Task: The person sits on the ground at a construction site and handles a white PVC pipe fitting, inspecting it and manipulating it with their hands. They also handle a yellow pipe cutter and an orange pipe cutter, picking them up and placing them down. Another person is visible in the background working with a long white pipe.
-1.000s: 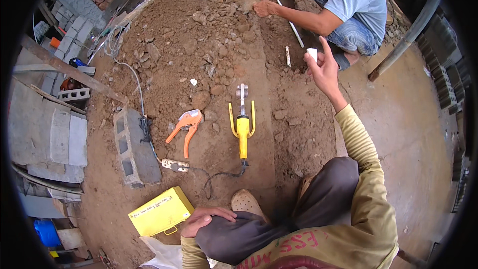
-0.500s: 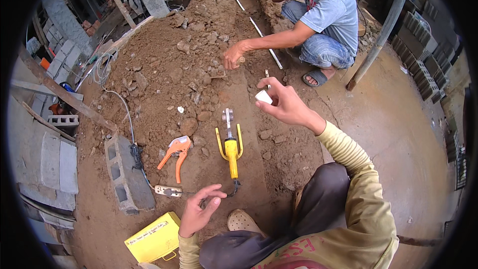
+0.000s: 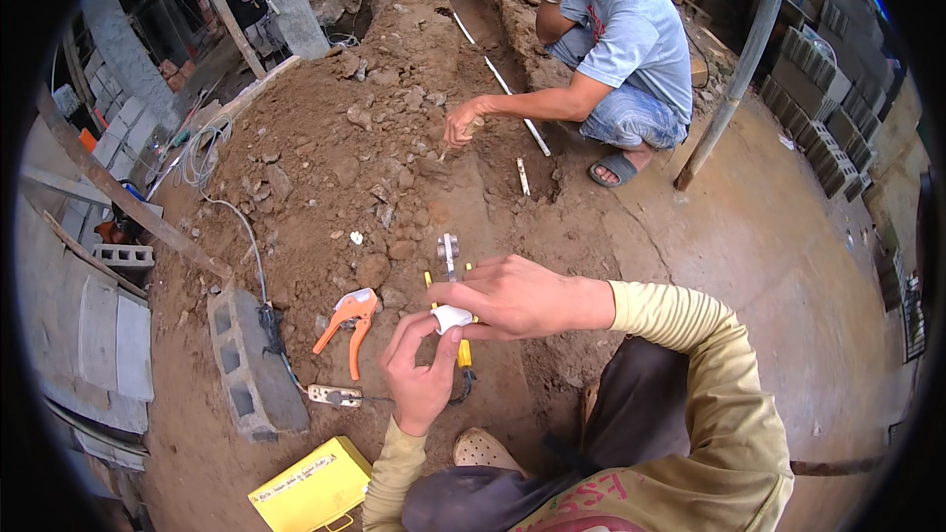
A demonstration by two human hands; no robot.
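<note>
Both hands meet in front of me on a short white plastic pipe fitting. My left hand pinches it from below and the left, fingertips and thumb against it. My right hand reaches across from the right, its fingers closed on the fitting's other side. Beneath the hands lies a yellow pipe-welding iron, largely hidden, with its metal head showing beyond them. An orange pipe cutter rests on the dirt to the left. Nearer me are a power strip and a yellow metal case.
A co-worker squats at the trench's right edge, one arm stretched over the soil. White pipe runs along the trench. A hollow block stands left, rubble lies ahead, and a metal post rises on the right.
My right hand has brought the white fitting down and left from near the trench. My left hand has risen and taken hold of it too. The co-worker's raised hand has moved toward the head.
</note>
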